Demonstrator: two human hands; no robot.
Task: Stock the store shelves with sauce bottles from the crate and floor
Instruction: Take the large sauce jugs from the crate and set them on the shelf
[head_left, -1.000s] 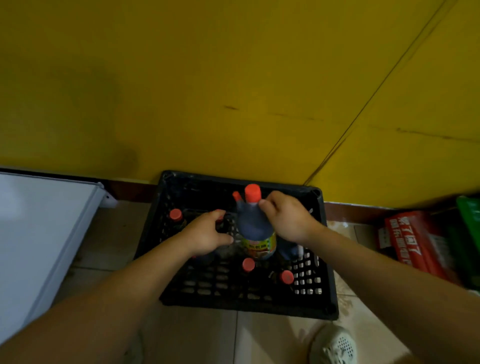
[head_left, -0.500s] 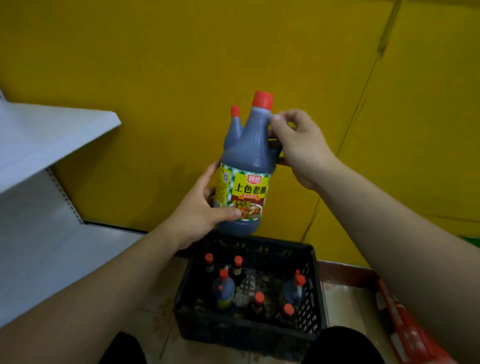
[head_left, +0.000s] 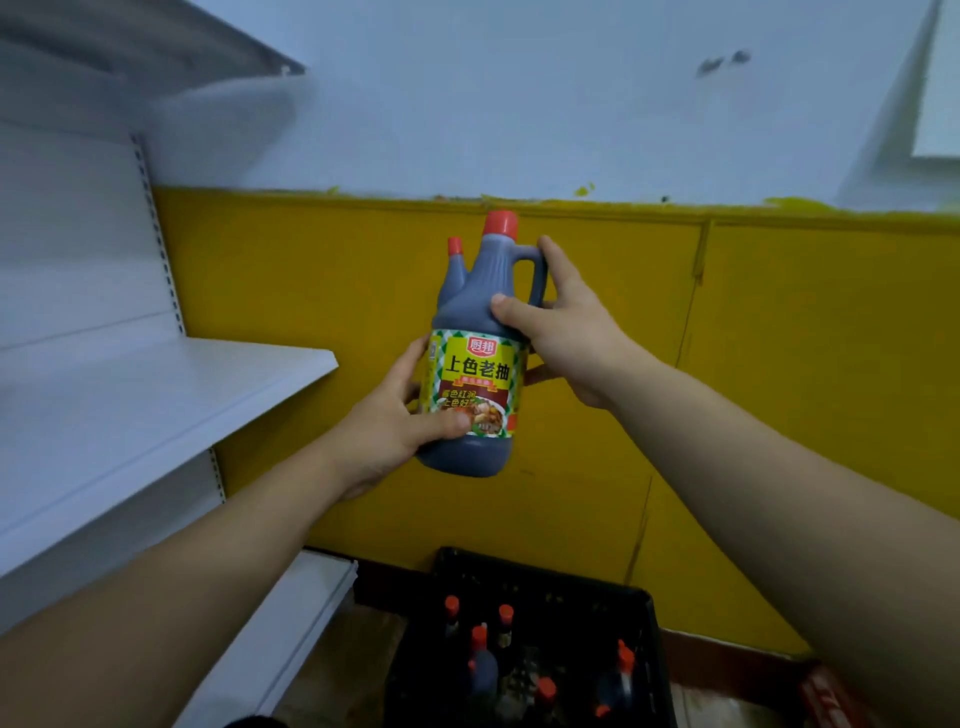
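Observation:
A large dark sauce bottle (head_left: 475, 332) with a red cap, a handle and a yellow-green label is held upright at chest height in front of the yellow wall. A smaller red-capped bottle (head_left: 451, 275) shows just behind its left shoulder. My left hand (head_left: 395, 426) grips the big bottle's lower body from the left. My right hand (head_left: 558, 327) holds it round the shoulder and handle. Below, the black crate (head_left: 644, 644) on the floor holds several more red-capped bottles (head_left: 483, 665).
White metal shelves (head_left: 171, 400) stand to the left, with a lower shelf (head_left: 306, 608) beside the crate. A red package (head_left: 831, 696) lies at the bottom right by the wall's base.
Both hands lifted the bottle out of the crate and up to shelf height. My view rose from the floor to the wall and shelves.

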